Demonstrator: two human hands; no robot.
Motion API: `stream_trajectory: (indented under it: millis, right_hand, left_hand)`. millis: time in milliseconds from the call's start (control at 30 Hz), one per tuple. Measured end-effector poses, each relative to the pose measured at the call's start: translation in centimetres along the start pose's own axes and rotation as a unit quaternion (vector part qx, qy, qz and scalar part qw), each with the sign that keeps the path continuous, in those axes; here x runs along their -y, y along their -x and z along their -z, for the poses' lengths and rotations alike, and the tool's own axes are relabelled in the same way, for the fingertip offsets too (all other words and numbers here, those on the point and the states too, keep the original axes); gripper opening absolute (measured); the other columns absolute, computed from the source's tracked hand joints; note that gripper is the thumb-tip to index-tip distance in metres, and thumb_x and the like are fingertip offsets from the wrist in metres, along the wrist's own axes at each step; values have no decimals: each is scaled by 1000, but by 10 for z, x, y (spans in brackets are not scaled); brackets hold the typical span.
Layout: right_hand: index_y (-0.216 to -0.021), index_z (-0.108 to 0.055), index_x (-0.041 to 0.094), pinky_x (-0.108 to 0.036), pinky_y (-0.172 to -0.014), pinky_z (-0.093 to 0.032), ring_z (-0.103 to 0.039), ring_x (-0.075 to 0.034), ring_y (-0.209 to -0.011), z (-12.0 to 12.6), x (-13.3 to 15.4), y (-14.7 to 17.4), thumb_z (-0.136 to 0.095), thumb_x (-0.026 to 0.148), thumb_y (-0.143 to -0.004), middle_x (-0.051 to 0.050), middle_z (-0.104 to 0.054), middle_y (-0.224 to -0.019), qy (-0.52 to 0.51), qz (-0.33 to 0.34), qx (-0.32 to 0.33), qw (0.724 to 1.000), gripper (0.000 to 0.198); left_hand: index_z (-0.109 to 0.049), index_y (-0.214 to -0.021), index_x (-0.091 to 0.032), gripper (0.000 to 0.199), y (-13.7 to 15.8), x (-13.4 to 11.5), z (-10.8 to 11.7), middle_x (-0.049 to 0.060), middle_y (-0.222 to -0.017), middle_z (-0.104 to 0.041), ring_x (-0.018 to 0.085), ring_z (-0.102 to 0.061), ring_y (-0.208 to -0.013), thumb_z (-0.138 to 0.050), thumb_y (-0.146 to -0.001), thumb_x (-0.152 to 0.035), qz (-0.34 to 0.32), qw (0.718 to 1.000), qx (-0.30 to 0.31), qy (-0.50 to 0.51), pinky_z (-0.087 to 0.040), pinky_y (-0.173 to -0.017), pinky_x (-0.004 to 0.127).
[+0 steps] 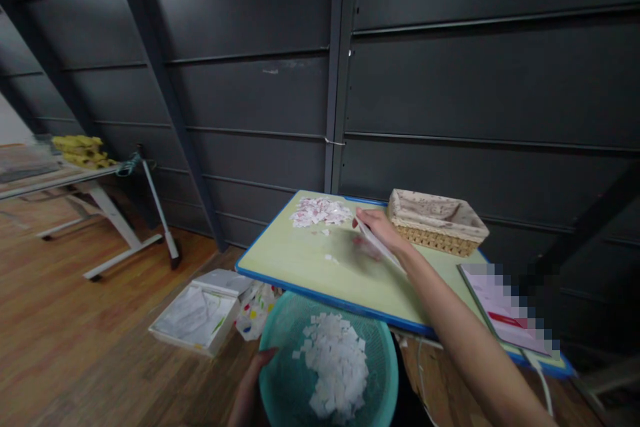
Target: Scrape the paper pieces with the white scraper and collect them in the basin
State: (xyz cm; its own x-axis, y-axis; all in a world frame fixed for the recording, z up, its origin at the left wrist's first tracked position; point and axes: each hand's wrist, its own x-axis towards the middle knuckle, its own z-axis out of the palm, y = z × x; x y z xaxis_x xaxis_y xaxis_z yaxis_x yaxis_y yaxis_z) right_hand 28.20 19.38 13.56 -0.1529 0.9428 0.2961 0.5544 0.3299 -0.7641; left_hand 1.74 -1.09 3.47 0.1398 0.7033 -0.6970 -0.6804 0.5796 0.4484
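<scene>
My left hand [255, 370] is closed on the left rim of a green plastic basket [277, 373], its thumb over the edge and the other fingers hidden. Inside the basket lies a heap of small white paper pieces [335, 363]. Over the table my right hand [380, 223] grips a thin, flat white card [380, 245], held tilted. Below that card is a reddish-white blur on the tabletop that I cannot make out. Farther back on the pale yellow table [280, 257] sits a pile of white and pinkish scraps [320, 211], with a few loose pieces nearer me.
A woven basket with a cloth lining [435, 223] stands at the table's back right. A flat, partly blurred booklet [505, 310] lies at the right end. On the floor to the left are an open white box [193, 317] and a plastic bag [256, 310]. A dark panelled wall rises behind.
</scene>
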Motion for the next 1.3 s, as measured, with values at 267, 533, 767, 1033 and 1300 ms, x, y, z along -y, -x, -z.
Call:
stream_trajectory:
  millis: [267, 533, 767, 1033, 1300]
  right_hand:
    - [-98, -68, 11, -27, -71, -43, -66, -25, -91, -43, 41, 8, -48, 31, -88, -20, -71, -97, 400, 53, 251, 880, 30]
    - [-101, -69, 9, -29, -63, -44, -67, -29, -91, -55, 43, 6, -49, 19, -83, -23, -69, -103, 444, 40, 289, 847, 29]
    - [-104, -67, 11, -26, -70, -42, -66, -25, -94, -49, 28, -4, -48, 24, -86, -17, -70, -103, 414, 52, 295, 860, 29]
    - [-105, -66, 10, -26, -71, -41, -65, -23, -92, -42, 27, -3, -34, 28, -95, -19, -69, -105, 405, 44, 258, 876, 38]
    - [-71, -73, 13, -23, -61, -36, -58, -14, -63, -38, 23, 2, -49, 22, -85, -7, -72, -72, 274, 93, 218, 932, 29]
  left_hand:
    - [-44, -139, -16, 75, -3, 4, 0, 15, -114, -73, 42, -59, -114, -71, -69, -20, -4, 1000, 9, -21, -41, -100, 57]
    - [-39, -141, -15, 78, -16, 6, 11, 14, -106, -77, 43, -63, -107, -69, -71, -32, 13, 999, -46, -1, -44, -96, 59]
    - [-42, -140, -15, 77, -14, 10, 7, 15, -112, -74, 42, -62, -110, -70, -68, -20, -22, 999, -26, -27, -41, -99, 58]
    - [-29, -147, -16, 87, -16, 8, 10, 15, -116, -73, 40, -64, -106, -70, -70, -23, 6, 1000, -14, 8, -43, -98, 56]
    - [-36, -144, -17, 79, -14, 4, 12, 13, -113, -74, 40, -63, -108, -69, -72, -24, 34, 999, 9, 34, -42, -99, 56]
